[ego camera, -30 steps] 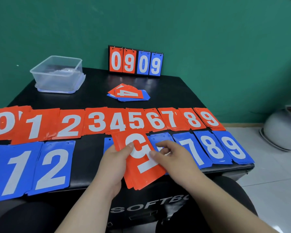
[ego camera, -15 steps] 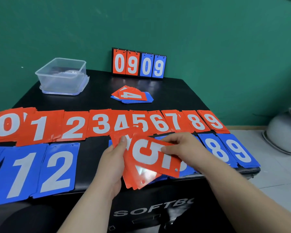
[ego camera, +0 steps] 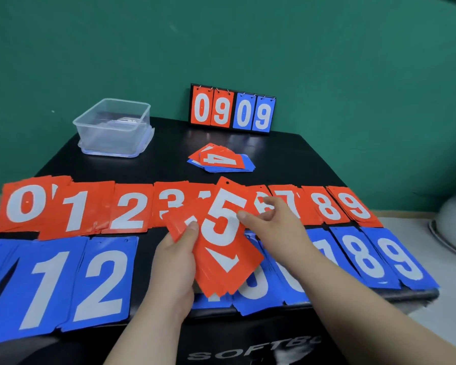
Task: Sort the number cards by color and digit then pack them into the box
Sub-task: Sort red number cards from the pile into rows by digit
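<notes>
Two rows already laid out on the black table: red piles 0 to 9, blue piles just nearer than them, blue 1, 2, 7, 8, 9 readable. Left hand closed around a red card stack, held above the middle of the red row. Right hand with thumb and forefinger pinching the edge of the top red 5 card. Judged mid-sort: unsorted heap beyond the red row, topped by a 4; clear plastic box farther back still, nothing packed. Scoreboard at the wall read 0909; "SOFTB" printed below the table's front edge.
</notes>
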